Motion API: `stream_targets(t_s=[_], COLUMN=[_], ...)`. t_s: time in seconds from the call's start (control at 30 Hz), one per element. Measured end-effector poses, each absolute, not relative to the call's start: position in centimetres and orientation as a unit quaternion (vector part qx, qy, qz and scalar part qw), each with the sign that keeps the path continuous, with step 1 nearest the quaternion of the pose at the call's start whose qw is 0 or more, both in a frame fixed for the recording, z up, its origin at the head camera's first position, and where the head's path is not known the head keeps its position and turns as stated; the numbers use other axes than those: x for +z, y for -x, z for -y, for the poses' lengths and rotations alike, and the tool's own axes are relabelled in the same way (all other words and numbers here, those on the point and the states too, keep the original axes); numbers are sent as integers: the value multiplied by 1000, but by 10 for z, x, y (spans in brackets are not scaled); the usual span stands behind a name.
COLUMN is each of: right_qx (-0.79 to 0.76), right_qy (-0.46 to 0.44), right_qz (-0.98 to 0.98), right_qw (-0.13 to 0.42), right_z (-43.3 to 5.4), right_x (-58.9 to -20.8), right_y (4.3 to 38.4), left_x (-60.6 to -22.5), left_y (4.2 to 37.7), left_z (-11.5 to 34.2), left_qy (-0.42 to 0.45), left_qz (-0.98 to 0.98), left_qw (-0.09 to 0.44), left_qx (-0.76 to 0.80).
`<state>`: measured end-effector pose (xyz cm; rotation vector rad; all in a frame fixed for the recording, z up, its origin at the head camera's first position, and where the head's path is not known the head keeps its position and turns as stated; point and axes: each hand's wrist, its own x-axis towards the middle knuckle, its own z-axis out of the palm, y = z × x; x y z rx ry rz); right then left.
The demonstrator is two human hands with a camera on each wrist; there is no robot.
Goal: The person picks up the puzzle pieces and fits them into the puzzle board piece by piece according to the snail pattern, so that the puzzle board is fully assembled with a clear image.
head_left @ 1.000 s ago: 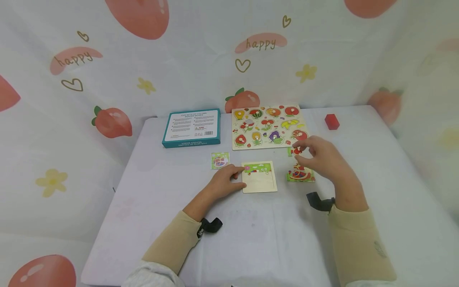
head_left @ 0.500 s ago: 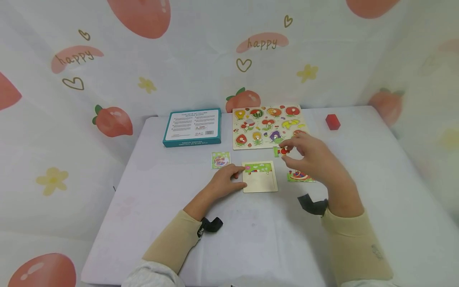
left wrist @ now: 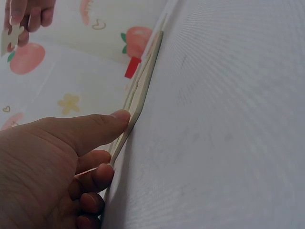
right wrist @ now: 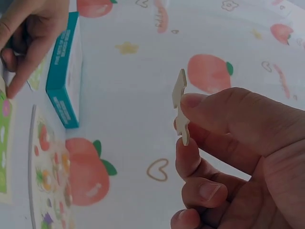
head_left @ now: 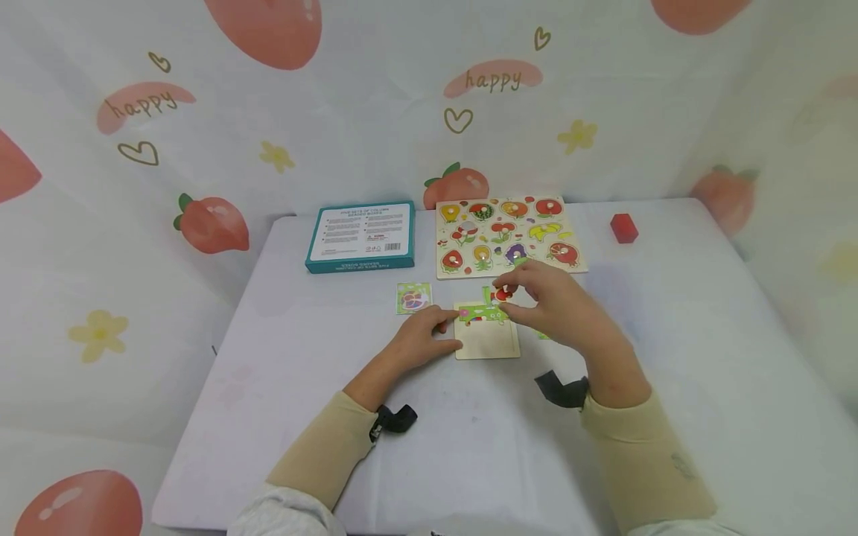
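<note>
A shallow wooden puzzle tray (head_left: 485,344) lies on the table, its upper part filled by a strip of green printed jigsaw pieces (head_left: 477,313). My left hand (head_left: 418,340) rests at the tray's left side, index fingertip at the upper corner and thumb near the lower one. In the left wrist view the thumb (left wrist: 102,129) touches the tray's edge. Over the tray's top right, my right hand (head_left: 553,305) pinches a jigsaw piece (right wrist: 180,107) between thumb and fingertips, held edge-on in the right wrist view. More pieces (head_left: 544,336) lie right of the tray, mostly hidden by that hand.
Behind the tray stands a fruit peg puzzle board (head_left: 492,272), with a teal-edged box (head_left: 362,237) to its left. A small printed picture card (head_left: 413,298) lies left of the tray. A red block (head_left: 624,228) sits at the back right. A printed cloth hangs behind.
My right hand has carried the jigsaw piece leftward, from above the loose pieces to the tray's upper right. The left hand stays at the tray's left edge.
</note>
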<state>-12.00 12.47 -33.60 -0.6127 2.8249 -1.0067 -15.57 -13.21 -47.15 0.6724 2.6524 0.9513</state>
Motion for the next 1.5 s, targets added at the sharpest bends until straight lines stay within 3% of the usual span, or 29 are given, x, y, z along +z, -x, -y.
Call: stream_targets(t_s=[0.43, 1.07, 1.5], right_qx=[-343, -308, -284], right_qy=[218, 158, 128], right_qz=[-911, -925, -934], right_qw=[67, 159, 174], right_z=[-102, -83, -77], right_x=[-361, -417, -437], right_y=[125, 151, 158], left_x=[-472, -473, -474], left_y=[157, 159, 159], left_z=[132, 133, 133], left_qy=[-244, -242, -242], left_qz=[-905, -905, -905], left_qw=[112, 118, 118], left_qx=[331, 328, 329])
